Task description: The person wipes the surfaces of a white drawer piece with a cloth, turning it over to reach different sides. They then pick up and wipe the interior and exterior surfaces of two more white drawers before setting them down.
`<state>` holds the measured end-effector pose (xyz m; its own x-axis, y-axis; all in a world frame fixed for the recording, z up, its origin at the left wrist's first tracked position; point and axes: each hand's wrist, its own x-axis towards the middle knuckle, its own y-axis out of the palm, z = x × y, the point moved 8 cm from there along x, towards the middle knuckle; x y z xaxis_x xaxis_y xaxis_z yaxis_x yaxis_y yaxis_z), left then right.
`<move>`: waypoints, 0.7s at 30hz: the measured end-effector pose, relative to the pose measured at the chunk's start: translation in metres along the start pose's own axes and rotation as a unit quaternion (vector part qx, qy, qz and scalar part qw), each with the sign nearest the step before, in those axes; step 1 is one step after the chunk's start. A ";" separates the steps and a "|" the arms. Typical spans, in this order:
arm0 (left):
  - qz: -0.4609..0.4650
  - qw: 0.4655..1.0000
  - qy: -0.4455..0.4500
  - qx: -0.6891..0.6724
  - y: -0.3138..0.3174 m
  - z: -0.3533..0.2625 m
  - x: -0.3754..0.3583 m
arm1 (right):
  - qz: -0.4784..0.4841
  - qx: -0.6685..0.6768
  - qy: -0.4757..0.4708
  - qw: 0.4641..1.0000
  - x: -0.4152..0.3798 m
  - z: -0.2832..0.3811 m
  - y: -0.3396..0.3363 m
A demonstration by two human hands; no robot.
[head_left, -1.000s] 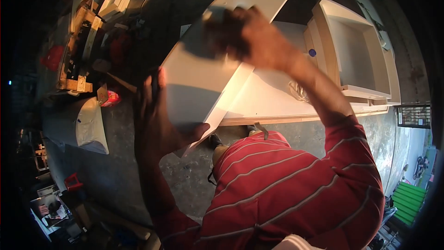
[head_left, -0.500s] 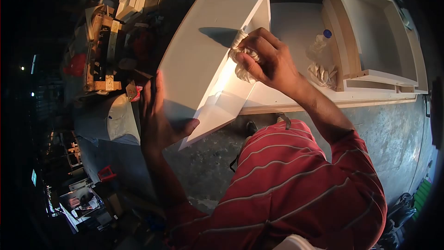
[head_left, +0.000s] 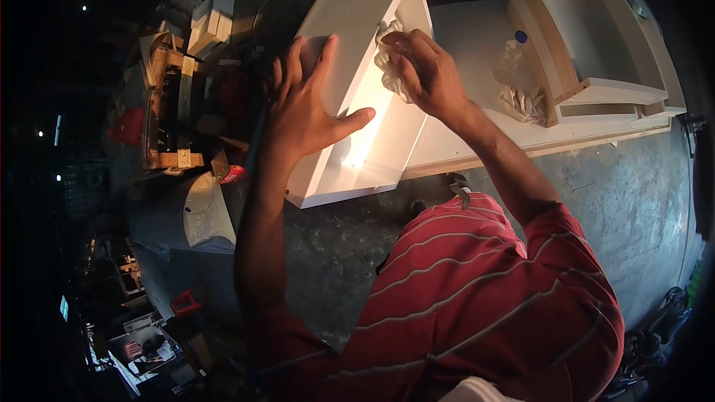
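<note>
A white drawer-like box (head_left: 342,18) stands tilted on the white worktop, its lit inside facing right. My left hand (head_left: 304,108) lies spread against the box's outer panel, thumb reaching toward the near rim. In my right hand (head_left: 428,74) is a crumpled cream cloth (head_left: 392,78), gripped between thumb and fingers at the inside of the box. Part of the cloth is hidden behind the fingers. Right of that hand, a clear bottle with a blue cap (head_left: 520,37) and a second crumpled cloth (head_left: 521,104) lie on the worktop.
Another white box with wooden sides (head_left: 573,97) sits at the worktop's right end. Wooden frames (head_left: 167,104) and pale blocks (head_left: 211,24) stand at the left. A red stool (head_left: 185,302) is on the floor at lower left. Grey concrete floor (head_left: 633,193) runs below the worktop.
My left hand has moved up the panel from its near corner. The box now leans differently, with its inside more visible. My right hand has shifted slightly up with the cloth.
</note>
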<state>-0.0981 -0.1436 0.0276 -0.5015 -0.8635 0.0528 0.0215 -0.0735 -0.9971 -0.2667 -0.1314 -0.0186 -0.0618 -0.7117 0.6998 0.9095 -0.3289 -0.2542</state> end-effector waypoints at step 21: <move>-0.062 0.985 0.029 -0.160 0.001 -0.013 0.002 | -0.005 -0.039 -0.037 0.999 0.008 0.010 -0.012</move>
<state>-0.1103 -0.1389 0.0257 -0.5316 -0.8272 0.1820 -0.3132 -0.0077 -0.9497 -0.2743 -0.1269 -0.0033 -0.0369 -0.6613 0.7492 0.8739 -0.3850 -0.2968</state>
